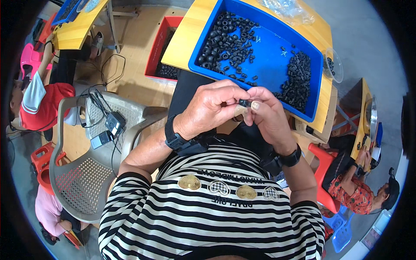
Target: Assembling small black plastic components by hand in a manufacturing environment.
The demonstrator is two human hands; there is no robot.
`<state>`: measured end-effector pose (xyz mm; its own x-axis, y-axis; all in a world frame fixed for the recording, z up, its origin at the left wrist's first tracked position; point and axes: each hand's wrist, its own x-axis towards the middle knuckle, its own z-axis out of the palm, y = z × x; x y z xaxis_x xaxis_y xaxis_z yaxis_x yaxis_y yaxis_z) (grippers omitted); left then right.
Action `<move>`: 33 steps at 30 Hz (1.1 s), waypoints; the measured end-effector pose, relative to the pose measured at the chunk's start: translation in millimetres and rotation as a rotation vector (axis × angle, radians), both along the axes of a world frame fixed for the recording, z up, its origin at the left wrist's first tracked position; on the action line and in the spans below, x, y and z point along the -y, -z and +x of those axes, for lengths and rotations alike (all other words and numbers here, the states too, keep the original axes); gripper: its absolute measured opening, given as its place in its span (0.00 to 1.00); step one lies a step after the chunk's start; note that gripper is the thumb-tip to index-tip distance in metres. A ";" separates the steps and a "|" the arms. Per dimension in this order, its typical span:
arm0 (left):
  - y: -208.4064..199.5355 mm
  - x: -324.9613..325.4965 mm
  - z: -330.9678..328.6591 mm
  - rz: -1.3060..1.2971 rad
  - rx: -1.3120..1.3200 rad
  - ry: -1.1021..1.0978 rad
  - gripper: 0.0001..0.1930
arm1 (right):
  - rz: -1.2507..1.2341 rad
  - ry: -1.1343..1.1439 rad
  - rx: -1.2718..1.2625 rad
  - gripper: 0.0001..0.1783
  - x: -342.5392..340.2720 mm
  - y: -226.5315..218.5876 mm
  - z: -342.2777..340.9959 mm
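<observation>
Close together in front of my body, both hands are pinched on one small black cylindrical part (245, 103). My left hand (216, 102) grips its left end between thumb and fingers, and a pale covering shows on a fingertip. From the other side, my right hand (269, 115) presses thumb and fingers on the same part. Just beyond my hands lies a blue tray (264, 60). Larger black rounded caps (216, 43) are spread over its left side, and a heap of small black parts (299, 80) fills its right side.
The tray rests on a yellow tabletop (184, 41) with a clear plastic bag (290, 11) and a round clear container (333, 65). A red bin (160, 52) stands on the floor. Left of me, a grey chair (82, 186) carries cables and devices. Other people sit at both sides.
</observation>
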<state>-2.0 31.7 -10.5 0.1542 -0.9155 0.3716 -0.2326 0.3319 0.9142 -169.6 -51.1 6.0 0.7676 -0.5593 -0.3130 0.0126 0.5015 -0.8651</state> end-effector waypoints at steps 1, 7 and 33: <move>-1.2 -0.2 -0.4 0.003 0.001 0.005 0.13 | 0.037 -0.013 0.010 0.10 1.1 -0.3 0.3; 1.2 2.2 -4.1 -0.059 0.000 -0.054 0.10 | 0.114 -0.041 0.038 0.09 4.9 -1.8 2.9; 4.4 2.8 0.4 -0.087 -0.014 -0.095 0.13 | -0.409 0.155 -0.070 0.08 -2.5 -3.3 4.5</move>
